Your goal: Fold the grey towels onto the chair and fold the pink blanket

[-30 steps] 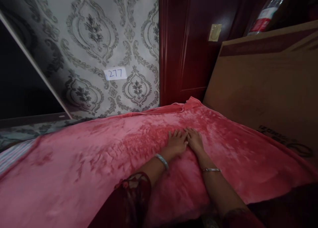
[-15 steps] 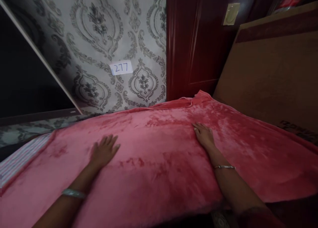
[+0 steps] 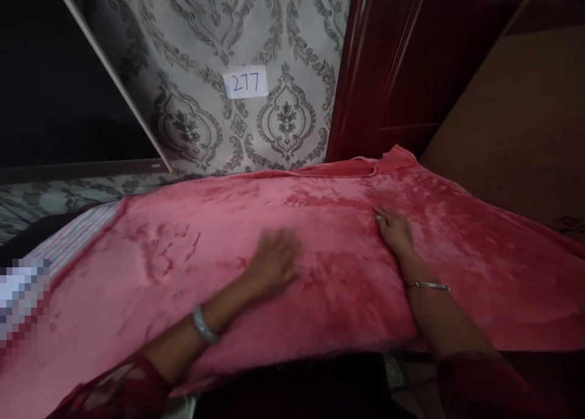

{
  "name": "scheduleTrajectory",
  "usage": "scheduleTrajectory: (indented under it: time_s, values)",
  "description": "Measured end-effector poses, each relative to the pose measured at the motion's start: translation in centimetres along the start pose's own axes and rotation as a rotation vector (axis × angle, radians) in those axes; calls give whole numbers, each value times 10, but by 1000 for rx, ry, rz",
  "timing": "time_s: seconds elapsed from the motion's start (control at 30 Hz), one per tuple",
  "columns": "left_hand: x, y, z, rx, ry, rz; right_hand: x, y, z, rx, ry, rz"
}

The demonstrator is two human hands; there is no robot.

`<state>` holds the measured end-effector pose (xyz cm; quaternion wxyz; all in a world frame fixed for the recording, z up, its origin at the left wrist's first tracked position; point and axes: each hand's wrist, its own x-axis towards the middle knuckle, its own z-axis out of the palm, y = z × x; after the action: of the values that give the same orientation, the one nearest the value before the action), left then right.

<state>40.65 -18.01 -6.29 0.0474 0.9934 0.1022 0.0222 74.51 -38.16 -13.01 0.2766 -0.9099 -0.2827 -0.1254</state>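
Note:
A pink plush blanket (image 3: 256, 321) is spread over a flat surface, its nap brushed into lighter and darker patches. Over its middle is my left hand (image 3: 275, 262), a wide bangle on the wrist; motion smears its fingers, and whether it touches the cloth I cannot tell. My right hand (image 3: 395, 230), with a thin bracelet, rests palm down on the blanket farther right, its fingers stretched out along the pile. Along the far side, near the wall, the blanket has a folded, bunched edge (image 3: 395, 158).
A dark screen-like panel (image 3: 68, 84) stands at the left. Behind are patterned wallpaper (image 3: 196, 133), a paper label reading 277 (image 3: 247, 82) and a dark red wooden panel (image 3: 388, 72). Cardboard (image 3: 525, 120) leans at the right. Striped cloth (image 3: 86, 230) shows at the left edge.
My left hand has swept right across the blanket, leaving marks in the pile at the left. My right hand stays about where it was on the cloth. The view has tilted down.

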Motion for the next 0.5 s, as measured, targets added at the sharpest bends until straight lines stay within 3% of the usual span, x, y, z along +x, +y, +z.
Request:
scheduleTrajectory:
  time_s: [0.03, 0.1, 0.2, 0.33, 0.5]
  values:
    - [3, 18, 9, -51, -27, 119, 0, 0, 0, -4, 1, -11]
    - [5, 41, 20, -113, -24, 171, -1, 2, -1, -12, 2, -29]
    - [-5, 33, 23, -94, -9, 76, 0, 5, 0, -18, -2, -45]
    - [-42, -26, 8, 43, -30, -178, 1, 9, 3, -19, 2, -51]
    - [-114, -119, -14, 213, -38, -583, 1, 8, 0, -51, -52, -52]
